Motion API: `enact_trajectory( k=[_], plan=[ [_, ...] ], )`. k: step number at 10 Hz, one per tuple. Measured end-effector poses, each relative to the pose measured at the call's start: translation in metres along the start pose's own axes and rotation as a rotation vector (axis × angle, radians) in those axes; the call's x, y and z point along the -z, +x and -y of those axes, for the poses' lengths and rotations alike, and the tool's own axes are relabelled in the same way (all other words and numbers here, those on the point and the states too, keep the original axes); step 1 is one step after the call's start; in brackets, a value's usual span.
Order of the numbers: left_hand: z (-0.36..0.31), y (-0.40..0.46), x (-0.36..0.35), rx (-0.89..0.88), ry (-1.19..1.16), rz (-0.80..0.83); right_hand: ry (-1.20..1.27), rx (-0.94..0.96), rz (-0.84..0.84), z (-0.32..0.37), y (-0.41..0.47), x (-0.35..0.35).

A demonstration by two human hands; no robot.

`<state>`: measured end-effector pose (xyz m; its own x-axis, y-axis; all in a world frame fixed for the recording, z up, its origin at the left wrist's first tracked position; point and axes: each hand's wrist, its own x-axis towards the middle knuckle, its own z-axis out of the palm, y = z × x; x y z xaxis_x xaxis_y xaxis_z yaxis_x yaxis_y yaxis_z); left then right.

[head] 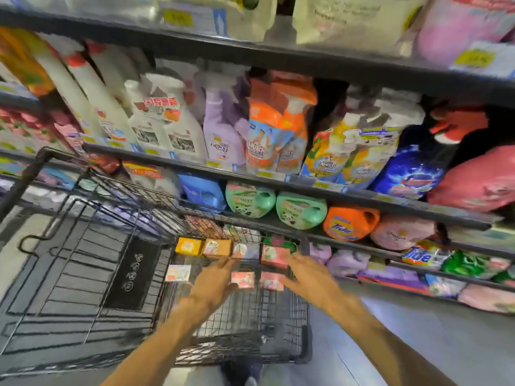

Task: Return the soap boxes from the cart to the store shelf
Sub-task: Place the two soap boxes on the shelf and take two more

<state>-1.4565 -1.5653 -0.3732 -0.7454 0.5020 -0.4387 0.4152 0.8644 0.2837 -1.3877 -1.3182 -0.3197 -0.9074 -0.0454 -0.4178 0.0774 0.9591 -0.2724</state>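
Several small soap boxes lie in the far end of the black wire cart [195, 215]: an orange one [189, 246], a pink-orange one [217, 247], a pale one [177, 273], and pink ones [243, 279] [275, 256]. My left hand [216, 280] reaches over the basket with fingers spread, holding nothing, just left of a pink box. My right hand [308, 273] is also open, stretched above the pink boxes at the cart's right side. The picture is motion-blurred.
Store shelves [278, 182] run along the right and ahead, packed with detergent pouches and bottles, including green jugs [301, 208] and an orange Tide jug [348, 222]. The cart's folded child seat panel [131, 274] sits at left. Grey floor shows at lower right.
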Motion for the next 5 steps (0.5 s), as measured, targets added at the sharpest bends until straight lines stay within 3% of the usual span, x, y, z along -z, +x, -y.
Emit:
enact_trajectory(
  k=[2,4,5],
  plan=[
    [0.03,0.064,-0.073,0.022,0.11,0.13,0.088,-0.11,0.128,-0.013,0.054,-0.088],
    [0.067,0.134,-0.157,-0.057,0.304,0.227,0.081,-0.015,0.175,-0.023,0.087,-0.175],
    [0.081,0.158,-0.188,-0.068,0.366,0.229,0.187,-0.041,0.066,-0.02,0.09,-0.209]
  ],
)
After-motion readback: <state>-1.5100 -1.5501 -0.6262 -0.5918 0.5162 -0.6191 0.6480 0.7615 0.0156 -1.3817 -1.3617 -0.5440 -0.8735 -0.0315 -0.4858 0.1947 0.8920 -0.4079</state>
